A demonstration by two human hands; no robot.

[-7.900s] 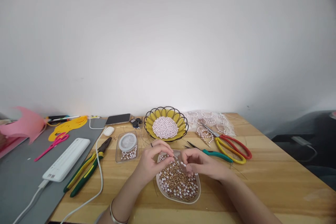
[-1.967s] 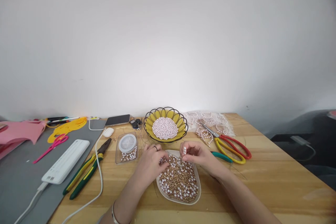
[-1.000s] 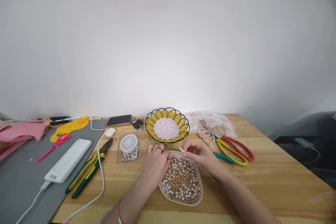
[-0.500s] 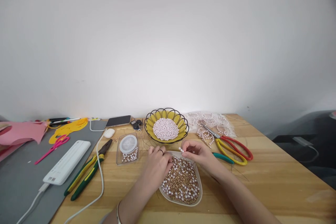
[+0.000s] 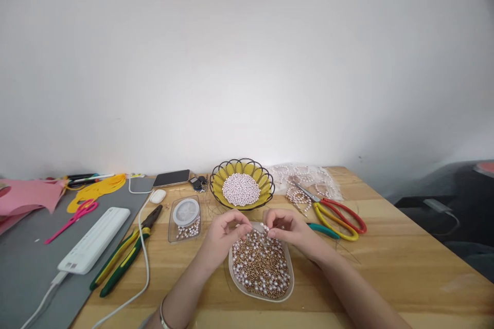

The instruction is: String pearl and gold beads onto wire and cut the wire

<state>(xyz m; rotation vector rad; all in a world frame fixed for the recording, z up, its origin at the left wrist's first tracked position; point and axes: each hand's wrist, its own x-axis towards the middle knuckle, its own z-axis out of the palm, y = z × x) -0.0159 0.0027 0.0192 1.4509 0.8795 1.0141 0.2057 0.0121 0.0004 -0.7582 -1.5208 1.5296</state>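
Observation:
Above the far edge of a white bowl (image 5: 292, 282), both of my hands meet with their fingertips close together. My right hand (image 5: 287, 229) pinches a short string of pearl beads (image 5: 264, 226), only a few of which show past the fingers. My left hand (image 5: 224, 236) is closed in a pinch just left of it; whatever lies between thumb and forefinger is too small to make out. Mixed gold and pearly beads (image 5: 262, 267) fill the bowl. Behind my hands stands a yellow basket with a black wire rim (image 5: 269, 190), holding small pale pink beads (image 5: 241, 189).
Right: scissors with red and yellow handles (image 5: 339, 218), a teal handle (image 5: 324, 230), beaded strands (image 5: 299, 198) and a plastic bag (image 5: 330, 182). Left: a clear box (image 5: 172, 226) with a spool (image 5: 186, 212), pliers (image 5: 123, 252), a cable (image 5: 146, 267), a power bank (image 5: 94, 240), a phone (image 5: 172, 178) and pink scissors (image 5: 73, 220).
My left hand has risen from the beads at the bowl's left side, and its pinched fingertips now sit beside the right hand's. The right hand keeps its beads. The view has shifted slightly.

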